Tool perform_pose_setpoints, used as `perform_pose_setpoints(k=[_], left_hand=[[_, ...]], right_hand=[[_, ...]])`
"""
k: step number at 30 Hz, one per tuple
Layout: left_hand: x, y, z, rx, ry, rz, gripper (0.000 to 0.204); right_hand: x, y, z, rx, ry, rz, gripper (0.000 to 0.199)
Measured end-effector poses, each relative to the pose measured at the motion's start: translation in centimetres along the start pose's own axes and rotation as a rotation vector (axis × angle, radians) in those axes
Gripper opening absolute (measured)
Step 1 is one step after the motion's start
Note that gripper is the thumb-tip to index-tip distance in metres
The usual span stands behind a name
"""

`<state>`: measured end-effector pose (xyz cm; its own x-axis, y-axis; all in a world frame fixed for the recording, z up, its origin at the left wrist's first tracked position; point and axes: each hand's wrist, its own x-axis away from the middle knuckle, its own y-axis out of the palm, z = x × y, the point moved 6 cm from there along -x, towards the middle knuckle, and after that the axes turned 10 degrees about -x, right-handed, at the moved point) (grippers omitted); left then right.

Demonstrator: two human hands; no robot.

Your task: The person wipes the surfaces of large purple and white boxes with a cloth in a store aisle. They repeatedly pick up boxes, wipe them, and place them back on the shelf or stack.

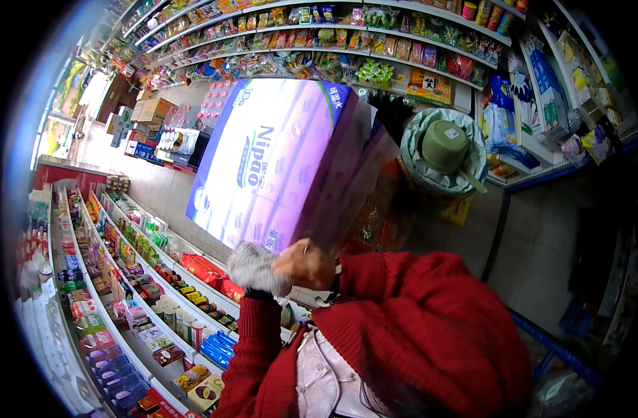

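My left hand (pixel 259 269), at the end of a dark red knitted sleeve, is covered by a grey fuzzy fabric, a glove or a cloth; I cannot tell which. Its fingers are hidden. Against it, my right hand (pixel 306 266) is bare, blurred and curled closed, with a ring on one finger. What its fingers hold, if anything, is hidden. Just beyond both hands stands a large purple-and-white plastic-wrapped pack of tissues (pixel 270 160). Its near lower edge is close to my hands; whether they touch it cannot be made out.
Left, shelves (pixel 134 279) carry jars, cans and boxes. Snack shelves (pixel 319 31) curve along the back. A lined bin (pixel 416 132) with a green pot (pixel 444 146) in it stands right of the pack. Cardboard boxes (pixel 151 110) sit on the floor at the far left.
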<state>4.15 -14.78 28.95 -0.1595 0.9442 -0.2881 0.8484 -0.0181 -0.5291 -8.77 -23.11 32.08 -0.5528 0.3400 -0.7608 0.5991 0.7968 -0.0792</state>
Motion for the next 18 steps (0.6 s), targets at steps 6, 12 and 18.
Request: perform_pose_setpoints(k=[6,12,18], left_hand=[[-0.1,0.3,-6.3,1.185,-0.776,-0.02,0.09],[-6.2,-3.2,-3.2,0.846,-0.318,-0.544,0.094],[-3.8,-1.8,-4.8,0.861,-0.299,-0.632,0.094]], right_hand=[[-8.4,-16.6,2.4,0.015,0.159,0.579,0.031],[-18.3,-25.2,16.1,0.672,0.716,0.132,0.041],[-22.9,-17.7,32.6,0.734,1.037,-0.637,0.08]])
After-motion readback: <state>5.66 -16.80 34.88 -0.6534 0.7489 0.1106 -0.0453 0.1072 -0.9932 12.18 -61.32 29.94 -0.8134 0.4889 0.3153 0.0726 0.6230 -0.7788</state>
